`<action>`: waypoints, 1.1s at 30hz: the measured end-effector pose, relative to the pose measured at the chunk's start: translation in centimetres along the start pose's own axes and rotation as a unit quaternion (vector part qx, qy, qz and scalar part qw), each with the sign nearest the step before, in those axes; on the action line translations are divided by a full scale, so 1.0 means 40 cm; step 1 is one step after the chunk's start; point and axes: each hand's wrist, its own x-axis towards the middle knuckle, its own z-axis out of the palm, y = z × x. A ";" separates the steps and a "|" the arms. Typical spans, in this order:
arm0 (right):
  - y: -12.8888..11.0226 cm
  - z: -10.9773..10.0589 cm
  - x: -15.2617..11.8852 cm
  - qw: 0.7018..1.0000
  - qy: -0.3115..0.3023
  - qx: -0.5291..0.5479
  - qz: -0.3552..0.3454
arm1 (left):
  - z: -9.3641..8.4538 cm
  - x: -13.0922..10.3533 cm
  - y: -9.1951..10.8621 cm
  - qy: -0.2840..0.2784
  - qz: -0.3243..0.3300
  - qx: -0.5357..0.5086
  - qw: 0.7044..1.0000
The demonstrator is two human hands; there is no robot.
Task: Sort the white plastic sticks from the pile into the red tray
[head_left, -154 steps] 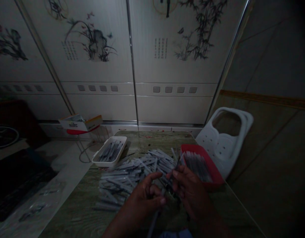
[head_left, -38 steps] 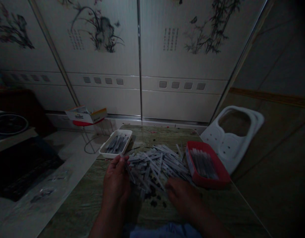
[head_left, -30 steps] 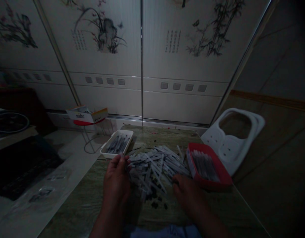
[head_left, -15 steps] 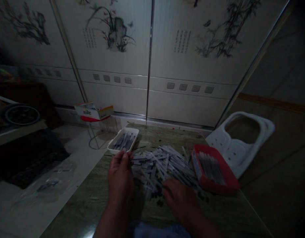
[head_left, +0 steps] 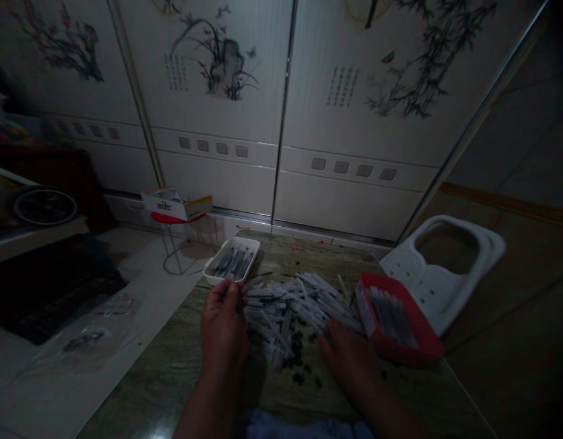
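Table (head_left: 172,366): wood-grain top, greenish, slight gloss. On it, pile of pale tubes (head_left: 295,302), smooth plastic look. Left of pile, white tray (head_left: 212,277), matt plastic. Right of pile, red tray (head_left: 428,344), smooth plastic. Behind table, wall panels (head_left: 354,91), ribbed, matt, with metal strips.

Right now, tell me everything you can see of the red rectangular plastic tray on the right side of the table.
The red rectangular plastic tray is shallow with low walls and rounded corners. It lies flat near the right edge of the greenish wood-grain table, its long side running away from the person. A row of slim pale sticks lies inside, roughly parallel. The loose pile of pale sticks reaches its left wall. The right hand rests just left of it; contact is unclear.
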 end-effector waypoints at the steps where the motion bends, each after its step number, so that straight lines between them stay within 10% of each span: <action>1: 0.004 -0.002 0.003 1.000 0.000 0.000 0.010 | 0.000 0.000 0.001 0.001 -0.005 -0.001 1.000; 19: -0.166 -0.022 0.164 0.980 -0.003 0.120 -0.158 | -0.006 0.005 0.004 -0.012 -0.033 -0.009 0.999; 33: -0.037 -0.039 0.038 0.980 -0.092 0.145 -0.105 | -0.003 0.002 0.012 -0.026 -0.109 -0.091 0.989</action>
